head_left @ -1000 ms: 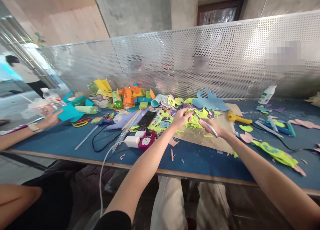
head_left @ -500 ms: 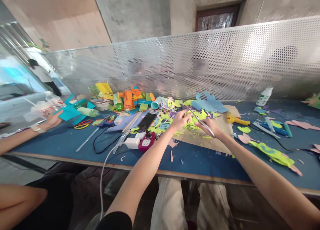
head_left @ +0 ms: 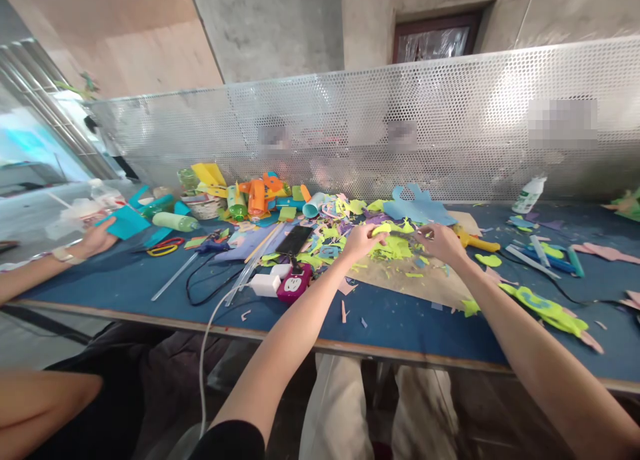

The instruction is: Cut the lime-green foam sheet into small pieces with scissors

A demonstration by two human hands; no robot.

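Note:
My left hand [head_left: 361, 240] pinches a yellow-green foam piece [head_left: 384, 229] above a pile of yellow-green scraps [head_left: 395, 248]. My right hand [head_left: 441, 243] is just right of that pile, fingers curled toward the same piece. The scissors seen earlier do not show, so what this hand holds is unclear. Both hands hover over a brown paper sheet [head_left: 400, 277] on the blue table [head_left: 390, 320].
A co-worker's hand [head_left: 95, 239] at the far left holds a teal sheet [head_left: 123, 221]. A phone [head_left: 295, 239], white charger [head_left: 265, 284], cables and foam rolls [head_left: 255, 197] lie left of centre. A blue cutout [head_left: 417, 207], yellow tool [head_left: 475, 242] and glue bottle [head_left: 529, 193] lie right. A perforated metal screen [head_left: 350, 127] closes the back.
My right hand held scissors with the blades pointing up-left; it has moved up and right, and the scissors are out of sight. My left hand stayed on the foam piece.

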